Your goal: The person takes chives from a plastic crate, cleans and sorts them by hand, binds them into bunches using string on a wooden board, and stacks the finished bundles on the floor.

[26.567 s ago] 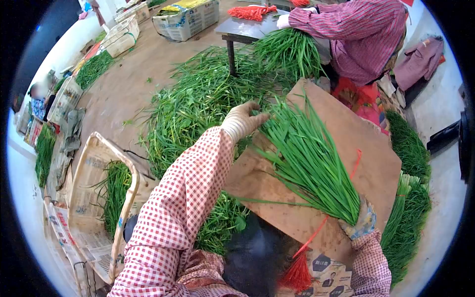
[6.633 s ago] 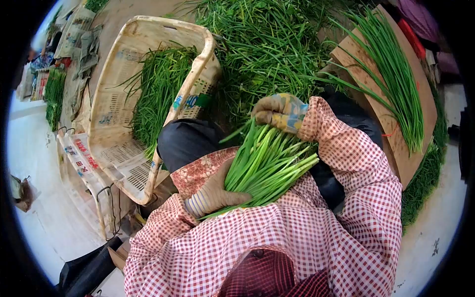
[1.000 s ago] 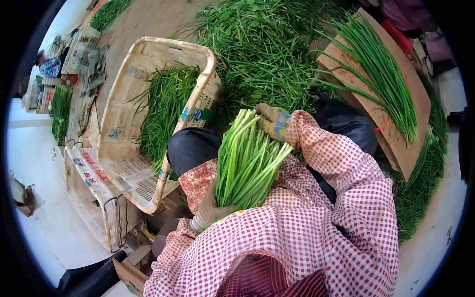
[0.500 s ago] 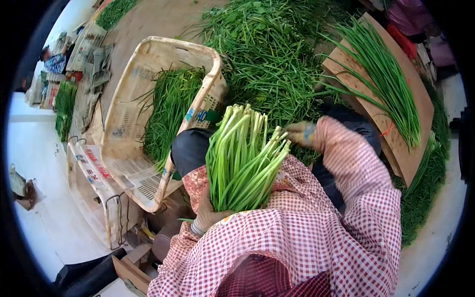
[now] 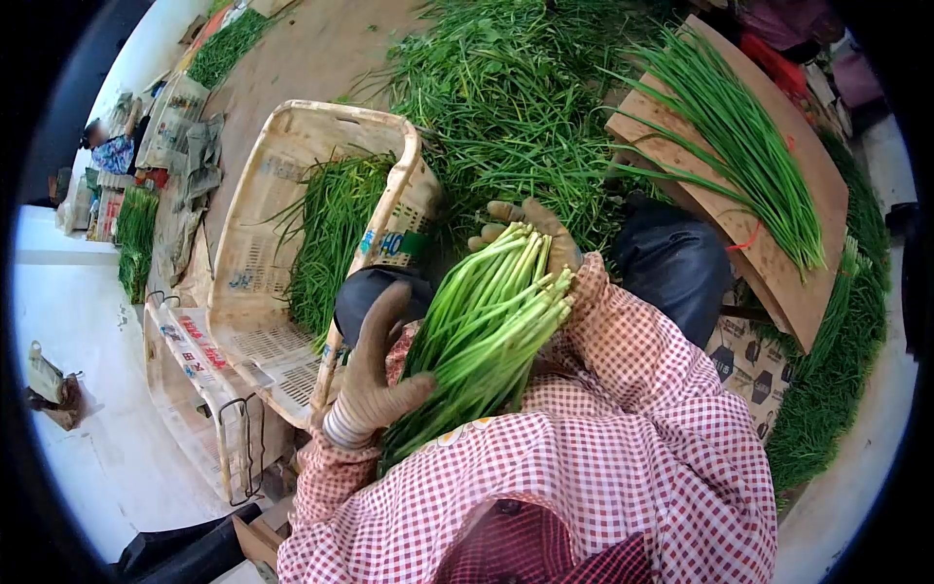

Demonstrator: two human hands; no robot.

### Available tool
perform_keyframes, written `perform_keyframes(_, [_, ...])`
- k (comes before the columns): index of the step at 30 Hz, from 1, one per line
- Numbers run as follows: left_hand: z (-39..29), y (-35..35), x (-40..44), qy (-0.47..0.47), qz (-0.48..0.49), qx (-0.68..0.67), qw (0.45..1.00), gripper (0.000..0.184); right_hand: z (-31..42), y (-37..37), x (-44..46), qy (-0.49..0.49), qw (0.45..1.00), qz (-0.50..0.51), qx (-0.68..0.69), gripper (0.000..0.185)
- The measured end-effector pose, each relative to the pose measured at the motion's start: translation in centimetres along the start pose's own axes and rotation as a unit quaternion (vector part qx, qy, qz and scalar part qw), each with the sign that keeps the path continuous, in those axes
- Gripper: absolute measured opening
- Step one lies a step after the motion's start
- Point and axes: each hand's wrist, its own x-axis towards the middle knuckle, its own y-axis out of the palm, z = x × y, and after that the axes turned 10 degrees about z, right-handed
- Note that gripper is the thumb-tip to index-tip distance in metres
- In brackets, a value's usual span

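Bunch of green stalks lies tilted against your checked smock, pale ends up and rightward. Your gloved left hand is spread, thumb apart, at its left side; your right hand, fingers parted, is at the pale ends. Crate with greens to your left; loose pile ahead; cardboard with long leaves to your right.

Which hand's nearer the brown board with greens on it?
Right. The right hand is at the pale ends of the bunch, left of the brown board; the left hand is farther left, lower in frame, beside the bunch.
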Motion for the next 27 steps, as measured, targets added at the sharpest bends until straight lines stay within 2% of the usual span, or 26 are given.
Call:
perform_keyframes(2, [-1.3,1.6,2.6,0.085,0.054,-0.149,0.984,0.105,0.1,-1.3,-0.3,-0.006,0.999,-0.003,-0.041,0.047])
perform_keyframes(3, [-1.6,2.7,3.7,0.106,0.064,-0.043,0.991,0.107,0.1,0.3,-0.5,0.002,0.993,-0.099,-0.068,0.042])
perform_keyframes(4, [-2.0,4.0,4.7,0.126,0.075,0.063,0.987,0.108,0.0,0.4,-0.4,0.000,0.993,-0.095,-0.068,0.042])
perform_keyframes(6, [-3.4,6.4,6.1,0.116,0.008,0.284,0.952,0.118,-0.1,0.6,-0.3,-0.023,0.975,-0.174,-0.139,0.038])
perform_keyframes(7, [-3.7,7.4,6.3,0.092,-0.003,0.356,0.930,0.107,-0.9,2.3,0.2,-0.037,0.938,-0.272,-0.211,0.036])
perform_keyframes(8, [-3.8,8.1,6.3,0.067,-0.016,0.426,0.902,0.097,-1.2,2.7,0.4,-0.039,0.939,-0.272,-0.209,0.036])
perform_keyframes(9, [-3.2,8.0,6.4,0.065,-0.015,0.427,0.902,0.097,-1.2,3.1,0.6,-0.026,0.928,-0.288,-0.234,0.038])
perform_keyframes(10, [-2.0,7.5,6.7,0.112,-0.029,0.413,0.903,0.082,-1.2,3.2,0.8,-0.011,0.917,-0.302,-0.261,0.041])
perform_keyframes(11, [-1.4,7.0,7.0,0.159,-0.045,0.399,0.902,0.067,-1.1,2.9,0.6,-0.002,0.934,-0.276,-0.226,0.036])
perform_keyframes(12, [-1.3,6.8,7.0,0.157,-0.048,0.402,0.901,0.067,-1.2,2.8,0.5,0.001,0.935,-0.272,-0.226,0.036])
perform_keyframes(14, [-1.7,6.3,7.1,0.191,-0.062,0.343,0.917,0.047,-1.9,3.2,0.4,-0.056,0.965,-0.225,-0.123,0.035])
perform_keyframes(16, [-2.5,6.1,7.5,0.203,-0.056,0.335,0.918,0.043,-2.1,3.4,0.3,-0.062,0.969,-0.211,-0.113,0.034])
perform_keyframes(18, [-2.8,6.5,8.5,0.194,-0.062,0.360,0.911,0.039,-2.0,3.0,0.2,-0.021,0.987,-0.144,-0.069,0.033])
perform_keyframes(19, [-1.7,6.4,9.1,0.172,-0.053,0.370,0.911,0.053,-2.1,4.0,0.5,-0.026,0.980,-0.199,0.004,0.032])
perform_keyframes(20, [-0.9,6.6,9.1,0.176,-0.053,0.371,0.910,0.053,-2.2,3.9,0.2,-0.027,0.980,-0.198,0.001,0.032])
perform_keyframes(22, [-0.6,7.0,9.2,0.187,-0.068,0.257,0.946,0.078,-2.3,3.2,-0.6,-0.075,0.966,-0.242,-0.052,0.033])
perform_keyframes(23, [-0.8,6.8,9.1,0.220,-0.040,0.295,0.929,0.100,-2.3,2.9,-1.0,-0.097,0.956,-0.268,-0.075,0.035])
perform_keyframes(24, [-1.2,6.9,8.9,0.219,-0.040,0.292,0.930,0.100,-2.1,2.7,-1.4,-0.097,0.955,-0.270,-0.076,0.035])
perform_keyframes(26, [-3.5,7.2,8.2,0.068,-0.009,0.312,0.948,0.105,-2.0,3.3,-1.6,-0.072,0.970,-0.216,-0.086,0.039])
perform_keyframes(27, [-2.1,7.2,8.2,0.021,-0.044,0.343,0.938,0.108,-2.0,2.1,-1.1,-0.050,0.955,-0.278,-0.094,0.044])
